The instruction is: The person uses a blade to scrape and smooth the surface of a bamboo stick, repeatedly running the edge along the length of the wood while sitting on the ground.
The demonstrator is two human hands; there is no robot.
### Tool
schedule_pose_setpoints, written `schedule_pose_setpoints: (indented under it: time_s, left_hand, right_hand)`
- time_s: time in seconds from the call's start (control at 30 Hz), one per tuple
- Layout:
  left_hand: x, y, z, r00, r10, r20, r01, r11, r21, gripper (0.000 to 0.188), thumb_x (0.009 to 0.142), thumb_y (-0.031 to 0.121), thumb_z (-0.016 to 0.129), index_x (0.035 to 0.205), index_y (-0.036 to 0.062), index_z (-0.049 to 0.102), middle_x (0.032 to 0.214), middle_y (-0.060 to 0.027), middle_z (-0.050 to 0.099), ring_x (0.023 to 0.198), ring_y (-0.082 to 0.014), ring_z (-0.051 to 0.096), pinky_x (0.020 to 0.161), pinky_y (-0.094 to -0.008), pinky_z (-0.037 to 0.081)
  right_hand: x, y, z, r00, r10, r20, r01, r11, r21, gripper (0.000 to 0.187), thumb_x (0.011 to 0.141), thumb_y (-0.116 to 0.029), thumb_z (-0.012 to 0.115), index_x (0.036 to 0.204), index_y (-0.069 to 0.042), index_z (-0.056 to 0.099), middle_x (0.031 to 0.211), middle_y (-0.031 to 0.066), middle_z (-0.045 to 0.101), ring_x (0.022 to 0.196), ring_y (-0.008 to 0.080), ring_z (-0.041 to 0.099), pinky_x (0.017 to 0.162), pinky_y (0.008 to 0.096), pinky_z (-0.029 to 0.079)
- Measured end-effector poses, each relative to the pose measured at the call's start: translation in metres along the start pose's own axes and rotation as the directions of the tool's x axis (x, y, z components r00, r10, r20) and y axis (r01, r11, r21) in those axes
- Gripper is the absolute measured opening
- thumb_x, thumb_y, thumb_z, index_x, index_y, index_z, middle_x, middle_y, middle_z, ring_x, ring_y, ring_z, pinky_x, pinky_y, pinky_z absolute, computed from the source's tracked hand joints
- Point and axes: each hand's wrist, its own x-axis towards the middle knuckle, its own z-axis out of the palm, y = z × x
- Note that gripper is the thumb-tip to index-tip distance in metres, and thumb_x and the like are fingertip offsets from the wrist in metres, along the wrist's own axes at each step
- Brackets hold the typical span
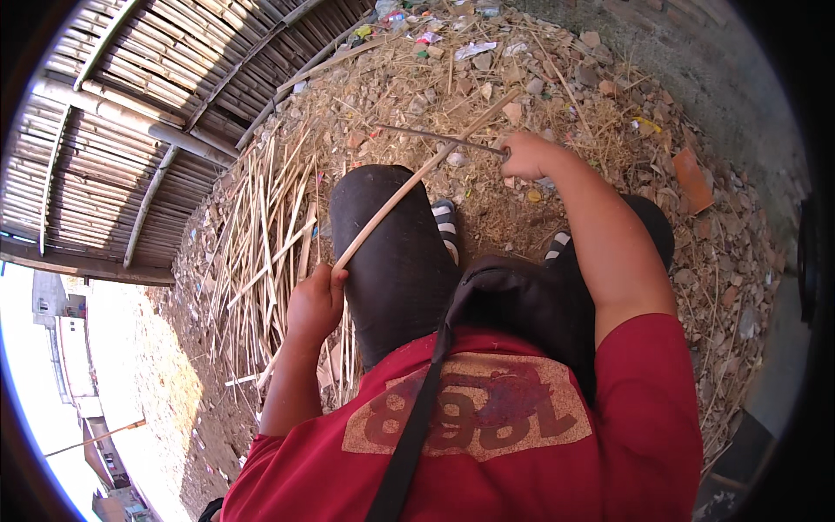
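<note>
My left hand [317,303] is closed around the lower part of a long, pale bamboo strip [391,202]. The strip slants up and to the right, passing over my left knee. In my right hand [529,157], the fingers are wrapped round the handle end of a knife [439,137] with a long, narrow, dark blade. Its blade points left and crosses the bamboo strip near the strip's far end. Whether the two touch I cannot tell. The knife's handle is mostly hidden inside my fist.
Many split bamboo strips [270,235] lie in a loose pile left of my left leg. Stones, dry straw and litter cover the ground [557,96]. A bamboo-slat wall [130,113] stands at the left, a grey wall [722,96] at the right. A brick piece [692,181] lies by it.
</note>
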Motion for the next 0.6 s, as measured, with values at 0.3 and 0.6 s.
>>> schedule_pose_setpoints:
  time_s: [0.3,0.6]
  left_hand:
    - [-0.002,-0.007,-0.008,0.994,0.010,0.105,-0.002,0.997,-0.077,0.031,0.104,0.030,0.052,0.088,0.0036,0.055,0.068,-0.0251,0.061,0.067,-0.0493,0.060,0.060,-0.0575,0.044]
    - [-0.004,-0.005,-0.021,0.990,0.009,0.138,0.001,0.998,-0.067,0.034,0.104,0.029,0.051,0.086,0.0011,0.053,0.071,-0.0268,0.060,0.071,-0.0501,0.060,0.062,-0.0566,0.043]
  right_hand:
    - [-0.032,-0.038,-0.008,0.993,-0.080,-0.082,0.080,0.997,-0.006,0.040,0.074,-0.021,0.065,0.107,0.001,0.071,0.104,0.0224,0.071,0.097,0.0369,0.069,0.084,0.0453,0.054]
    - [-0.028,-0.045,-0.006,0.975,-0.122,-0.187,0.130,0.991,0.028,0.038,0.074,-0.018,0.064,0.105,0.002,0.071,0.107,0.0236,0.071,0.097,0.0361,0.070,0.085,0.0454,0.055]
